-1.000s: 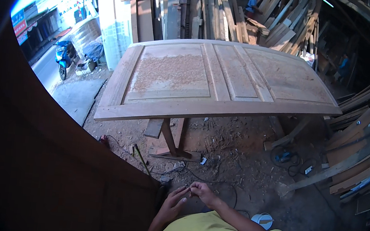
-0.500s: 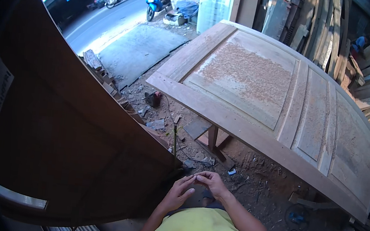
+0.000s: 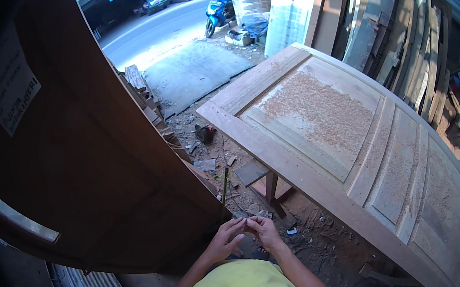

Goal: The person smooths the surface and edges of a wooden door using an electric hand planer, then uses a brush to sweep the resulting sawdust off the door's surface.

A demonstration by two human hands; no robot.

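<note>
In front of my yellow shirt, my left hand and my right hand meet at the fingertips. The left fingers are stretched out and its thumb stands apart. My right thumb and forefinger are pinched together against the left fingertips; anything between them is too small to make out. Beyond the hands to the right lies a large panelled wooden door, flat and raised off the ground. Wood shavings cover much of its panels. Neither hand touches the door.
A tall dark brown board fills the left side. A wooden stand shows under the door. A red-and-black tool lies among scraps on the ground. Planks lean at the back right. A blue scooter stands by the road.
The view has shifted, so the door and street sit lower and further right. My hands remain together at the fingertips. On the road a motorbike has left view and a car shows.
</note>
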